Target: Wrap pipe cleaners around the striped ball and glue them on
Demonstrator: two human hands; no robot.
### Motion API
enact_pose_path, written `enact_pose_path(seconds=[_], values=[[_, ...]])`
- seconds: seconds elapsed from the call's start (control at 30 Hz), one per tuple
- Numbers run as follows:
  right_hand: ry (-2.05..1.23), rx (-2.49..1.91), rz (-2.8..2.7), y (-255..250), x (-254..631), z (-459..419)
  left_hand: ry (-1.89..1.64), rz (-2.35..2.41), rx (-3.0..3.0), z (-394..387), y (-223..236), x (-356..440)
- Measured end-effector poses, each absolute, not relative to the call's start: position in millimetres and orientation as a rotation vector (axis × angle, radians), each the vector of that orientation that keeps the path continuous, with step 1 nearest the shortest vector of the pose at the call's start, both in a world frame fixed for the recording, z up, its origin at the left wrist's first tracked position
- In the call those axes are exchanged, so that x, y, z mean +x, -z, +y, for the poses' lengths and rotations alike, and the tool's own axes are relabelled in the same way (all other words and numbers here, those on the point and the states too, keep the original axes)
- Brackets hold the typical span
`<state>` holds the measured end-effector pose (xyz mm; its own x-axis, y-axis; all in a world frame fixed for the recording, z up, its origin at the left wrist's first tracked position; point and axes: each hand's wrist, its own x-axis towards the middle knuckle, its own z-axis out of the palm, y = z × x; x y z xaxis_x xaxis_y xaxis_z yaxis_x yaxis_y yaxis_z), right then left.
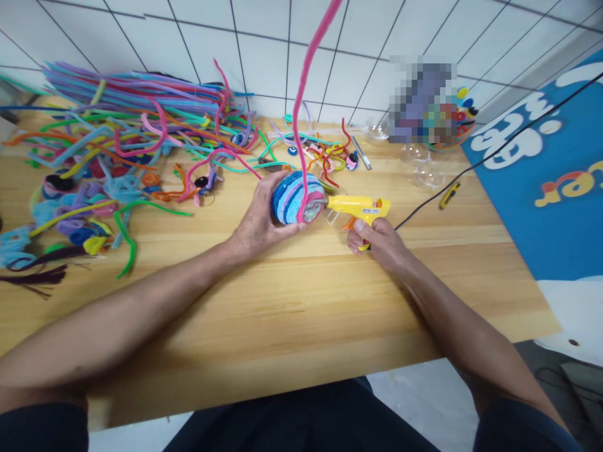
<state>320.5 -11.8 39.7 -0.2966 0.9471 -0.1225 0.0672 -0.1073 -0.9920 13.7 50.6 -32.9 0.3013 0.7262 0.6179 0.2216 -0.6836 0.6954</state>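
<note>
My left hand (264,216) is wrapped round a ball (291,199) covered in coiled blue, light blue and pink pipe cleaners, with a bare clear patch on its right side. A long pink pipe cleaner (299,100) rises from the ball, its upper end out of view. In my right hand (377,238) is a yellow hot glue gun (355,206), gripped by its handle. The nozzle points left, at or very near the bare patch; whether it touches I cannot tell. Both hands are above the wooden table (282,301).
Loose pipe cleaners (89,169) and a long bundle (141,91) cover the table's left. A black cord (452,176) runs off to the upper right. Clear plastic balls (429,176), a yellow cutter (450,196) and a pen (362,152) lie at the back. A tiled wall (264,44) stands behind.
</note>
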Motion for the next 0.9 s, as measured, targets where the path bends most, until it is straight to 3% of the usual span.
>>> enact_pose_path(seconds=[0.9], values=[[-1.504, -1.185, -1.411, -41.3, 319.5, -11.1, -1.363, 0.861, 2.155, 48.0, 28.7, 13.4]])
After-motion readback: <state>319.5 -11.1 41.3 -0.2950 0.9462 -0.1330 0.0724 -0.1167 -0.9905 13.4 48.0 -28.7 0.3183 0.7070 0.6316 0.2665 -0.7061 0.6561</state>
